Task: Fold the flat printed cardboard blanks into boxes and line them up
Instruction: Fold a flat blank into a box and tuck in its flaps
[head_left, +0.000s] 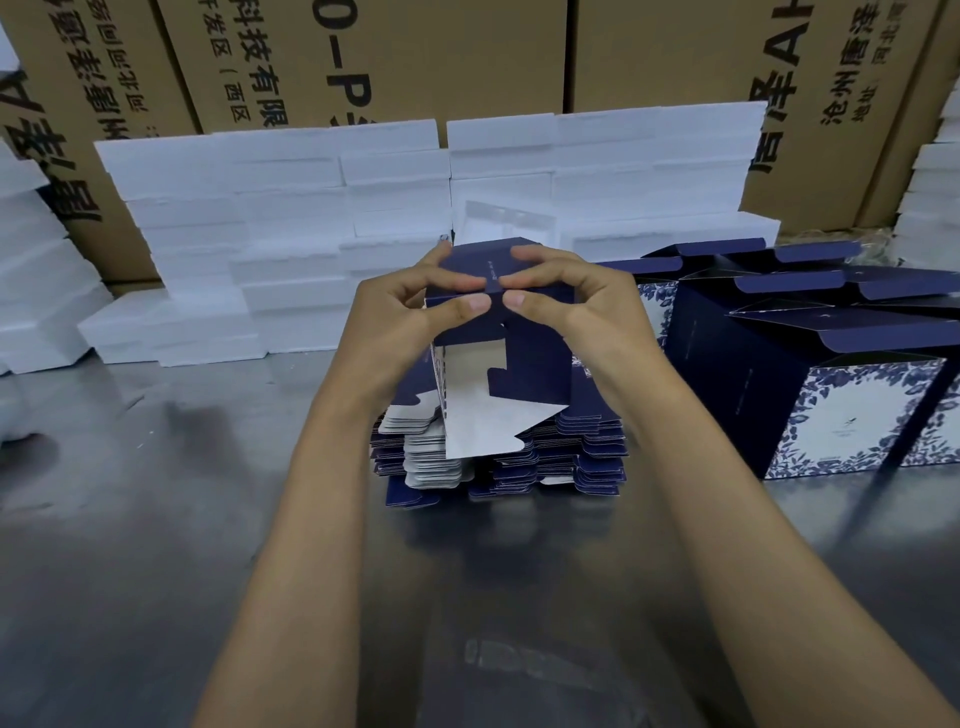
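A navy cardboard blank (524, 358) with a white inner side is held up above the stack of flat blanks (498, 457) at the centre of the table. My left hand (410, 322) pinches its upper edge from the left, thumb in front and fingers behind. My right hand (566, 306) pinches the same edge from the right, thumb tips almost meeting. The blank's lower flaps hang loose, white side showing. Folded navy boxes (810, 384) with blue-and-white floral panels stand at the right, their top flaps open.
A wall of white foam blocks (322, 218) runs along the back of the steel table (156, 519). More foam is stacked at the far left (31, 280). Large brown shipping cartons (395, 57) stand behind everything.
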